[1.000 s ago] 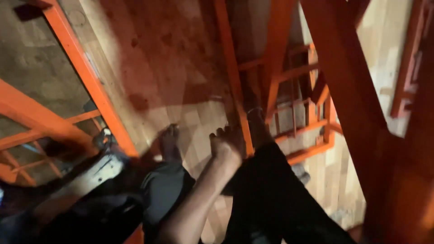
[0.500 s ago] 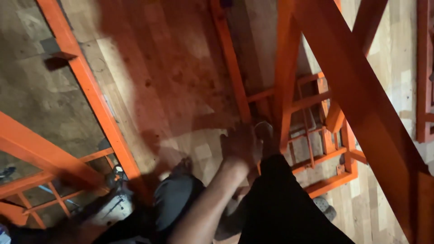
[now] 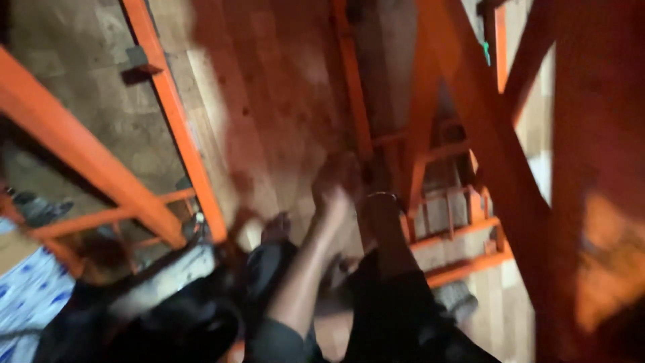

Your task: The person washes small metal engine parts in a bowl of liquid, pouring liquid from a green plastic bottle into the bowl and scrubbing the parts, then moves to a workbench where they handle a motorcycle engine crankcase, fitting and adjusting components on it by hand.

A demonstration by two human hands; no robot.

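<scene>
Blurred view, looking steeply down through an orange steel frame. One bare hand [image 3: 339, 185] reaching down and forward, forearm coming up from the bottom middle of the picture — from the angle, probably the left hand, but not sure. Fingers curled narrow near the lower end of an orange upright bar [image 3: 355, 87], just beside a thin metal ring or clamp [image 3: 383, 196] on a dark post; touching or only near — cannot tell because of motion blur. Holding something or not, also cannot tell. Other hand not seen.

Just right of the hand, a small orange ladder-like section [image 3: 457, 228] with short cross rungs, lying low against the wooden plank floor [image 3: 269, 114]. Further right, a wide orange diagonal beam [image 3: 497, 154], very close to the camera and out of focus. On the left, another orange diagonal [image 3: 87, 154] and a long slanted orange rail [image 3: 175, 128] over rough concrete-like ground [image 3: 74, 87].

At the bottom, dark trousers [image 3: 403, 316] and a bare foot [image 3: 275, 228] on the planks. Far left lower corner — a blue and white cloth [image 3: 27, 302].
</scene>
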